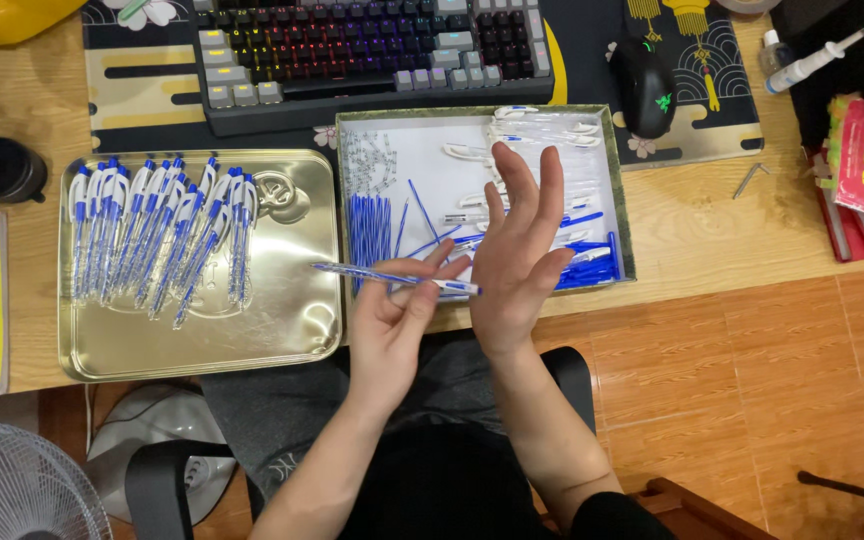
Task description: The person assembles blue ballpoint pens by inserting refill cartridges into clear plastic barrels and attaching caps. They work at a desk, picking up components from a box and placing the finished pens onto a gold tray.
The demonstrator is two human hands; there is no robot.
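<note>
Two bare forearms rise from the bottom edge, above a dark lap and a black chair. Left hand (397, 320) pinches a ballpoint pen (397, 278) between the thumb and the fingertips, the other fingers half curled around it. This pen is slim, with a clear barrel showing a blue refill inside and a blue part near the end by the fingers; it lies almost level, its tip pointing to the left over the edge of the desk, just in front of the cardboard box (620, 200). Right hand (517, 250) stands beside it with the palm turned to the left and all fingers spread and straight, so it grips nothing (its palm seems to touch the back end of the pen, but I cannot tell this for sure). Behind both hands the shallow box with white bottom holds loose parts: a row of blue refills (370, 225) at the left, small clear pieces (367, 160) above them, white clips and blue pieces at the right. Left of the box is a gold metal tray (282, 320), and in it a row of finished pens (157, 235) lies side by side, white and blue. Farther on the wooden desk there are a keyboard (372, 50) with coloured lights and a black mouse (642, 85).
</note>
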